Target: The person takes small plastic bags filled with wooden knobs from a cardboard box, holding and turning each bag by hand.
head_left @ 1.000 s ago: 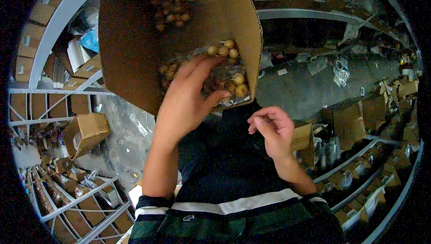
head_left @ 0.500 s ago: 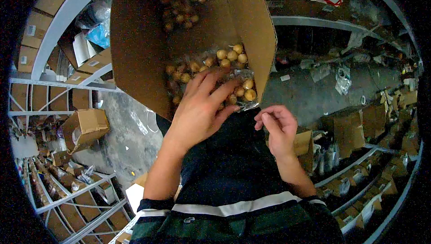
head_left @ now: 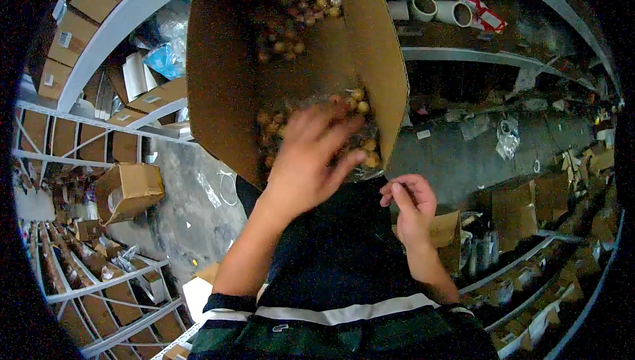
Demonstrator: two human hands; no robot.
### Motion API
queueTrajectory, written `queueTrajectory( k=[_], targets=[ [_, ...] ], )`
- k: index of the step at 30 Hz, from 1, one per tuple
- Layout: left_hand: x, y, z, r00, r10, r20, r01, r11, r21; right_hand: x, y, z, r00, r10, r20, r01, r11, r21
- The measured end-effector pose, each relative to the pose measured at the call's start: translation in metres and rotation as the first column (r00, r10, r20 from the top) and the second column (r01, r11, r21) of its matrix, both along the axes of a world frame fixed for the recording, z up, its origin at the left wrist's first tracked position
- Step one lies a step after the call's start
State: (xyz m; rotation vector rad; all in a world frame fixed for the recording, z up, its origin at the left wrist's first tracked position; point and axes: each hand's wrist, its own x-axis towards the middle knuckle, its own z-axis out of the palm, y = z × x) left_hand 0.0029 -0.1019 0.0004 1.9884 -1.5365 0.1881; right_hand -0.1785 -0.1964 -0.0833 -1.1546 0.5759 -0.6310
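The left hand (head_left: 305, 165) is covering more round, golden-brown balls (head_left: 362, 106) inside the brown cardboard box (head_left: 228, 75) than half a second ago, its fingers (head_left: 342, 135) spreading loosely. Outside, the right hand (head_left: 415, 212) is curling; whether it is grasping, I cannot tell.

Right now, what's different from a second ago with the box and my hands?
The box has shifted right and slightly down in view, along with your left hand over the balls; the shelves shifted too, so your head may have turned. Left fingers look more spread. No grasp or release shows. Your right hand stays near the box, fingers curled.
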Motion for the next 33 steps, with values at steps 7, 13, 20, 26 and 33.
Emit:
queueTrajectory(
  k=[7, 13, 20, 26, 33],
  targets=[
    [0.083, -0.087, -0.001, 0.816, 0.545, 0.192, -0.567, 0.820, 0.077, 0.003, -0.001, 0.014, 1.000, -0.010, 0.025, 0.010, 1.000, 0.000],
    [0.145, -0.099, -0.049, 0.805, 0.504, 0.314, -0.591, 0.728, 0.347, -0.012, -0.005, 0.014, 0.997, -0.067, 0.034, 0.068, 0.997, -0.024],
    [0.145, -0.095, -0.075, 0.832, 0.454, 0.318, -0.551, 0.742, 0.381, -0.012, -0.003, 0.011, 0.995, -0.084, 0.058, 0.085, 0.996, -0.019],
    [0.076, -0.062, 0.015, 0.809, 0.557, 0.186, -0.563, 0.826, -0.027, -0.007, 0.000, 0.015, 0.996, -0.076, 0.044, 0.077, 0.997, -0.027],
    [-0.028, 0.048, 0.032, 0.838, -0.193, -0.511, 0.065, 0.964, -0.258, -0.003, 0.029, 0.050, 0.953, 0.225, 0.203, -0.188, 0.965, -0.183]
  ],
)
